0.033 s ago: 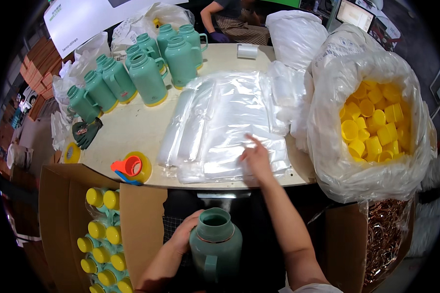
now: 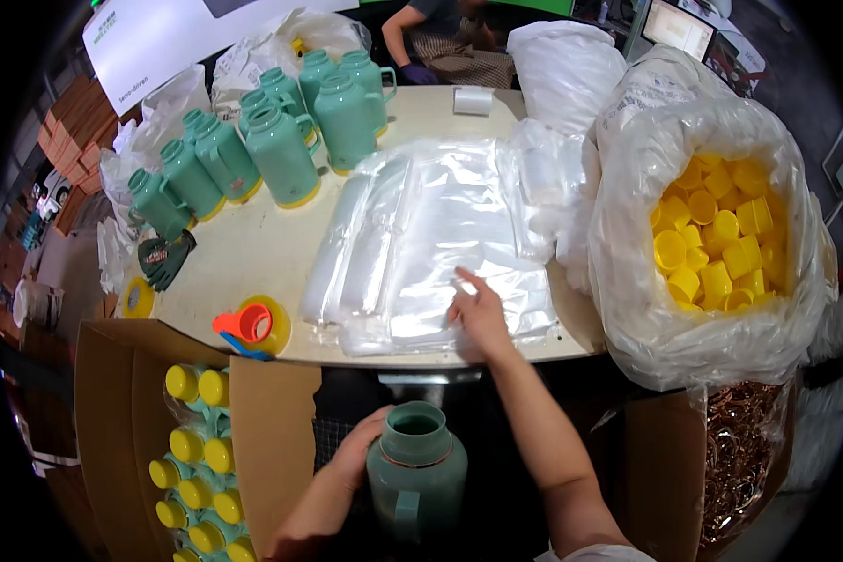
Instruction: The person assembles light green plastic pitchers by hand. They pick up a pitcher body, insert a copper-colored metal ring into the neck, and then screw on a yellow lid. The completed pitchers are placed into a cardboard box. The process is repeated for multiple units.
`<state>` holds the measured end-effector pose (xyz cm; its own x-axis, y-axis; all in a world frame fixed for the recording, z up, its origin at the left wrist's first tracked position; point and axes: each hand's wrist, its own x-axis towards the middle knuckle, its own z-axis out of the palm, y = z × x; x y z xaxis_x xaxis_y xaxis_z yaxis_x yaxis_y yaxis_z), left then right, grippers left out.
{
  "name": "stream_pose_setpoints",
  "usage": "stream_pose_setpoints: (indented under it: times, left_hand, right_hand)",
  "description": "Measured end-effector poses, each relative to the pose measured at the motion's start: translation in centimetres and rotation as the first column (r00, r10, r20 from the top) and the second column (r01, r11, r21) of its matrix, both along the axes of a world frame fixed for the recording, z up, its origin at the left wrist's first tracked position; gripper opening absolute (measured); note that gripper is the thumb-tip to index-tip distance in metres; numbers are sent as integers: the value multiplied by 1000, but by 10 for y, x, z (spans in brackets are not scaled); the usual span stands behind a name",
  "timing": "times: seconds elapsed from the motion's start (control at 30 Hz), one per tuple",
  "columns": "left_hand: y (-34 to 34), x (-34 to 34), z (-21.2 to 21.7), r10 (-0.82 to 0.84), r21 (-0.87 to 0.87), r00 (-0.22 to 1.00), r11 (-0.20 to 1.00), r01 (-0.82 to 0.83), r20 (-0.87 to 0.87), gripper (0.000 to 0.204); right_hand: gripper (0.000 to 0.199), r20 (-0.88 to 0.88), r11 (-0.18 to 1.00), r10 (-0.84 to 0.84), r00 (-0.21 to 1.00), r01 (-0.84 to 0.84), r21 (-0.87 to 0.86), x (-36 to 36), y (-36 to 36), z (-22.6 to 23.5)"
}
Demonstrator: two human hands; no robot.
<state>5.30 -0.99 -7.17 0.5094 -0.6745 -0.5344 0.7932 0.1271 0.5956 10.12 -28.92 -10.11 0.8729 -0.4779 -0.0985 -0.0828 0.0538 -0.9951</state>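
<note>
My left hand (image 2: 351, 456) grips the side of a green flask (image 2: 417, 482) that stands upright below the table's near edge, its mouth uncovered. My right hand (image 2: 479, 311) reaches over the edge and rests, fingers spread, on the near part of a stack of clear plastic bags (image 2: 440, 225) lying flat on the round beige table (image 2: 244, 253). Nothing is lifted in that hand.
Several green flasks (image 2: 281, 155) stand at the table's back left. A big plastic sack of yellow caps (image 2: 717, 244) sits on the right, above a bag of copper rings (image 2: 740, 440). A cardboard box of yellow-capped flasks (image 2: 197, 450) stands lower left. An orange tape dispenser (image 2: 251, 324) lies near the edge. Another person (image 2: 440, 37) works opposite.
</note>
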Motion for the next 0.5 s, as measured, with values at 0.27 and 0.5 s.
stream_pose_setpoints:
  times: [0.27,0.5]
  left_hand:
    - [25,9,-69,6,-175,997,984,-19,-73,50]
    - [27,9,-85,-11,-104,987,995,-6,-159,59]
  right_hand:
    - [76,-99,978,-140,985,154,143,39,-38,28]
    - [68,-13,985,-131,991,132,113,18,-23,21]
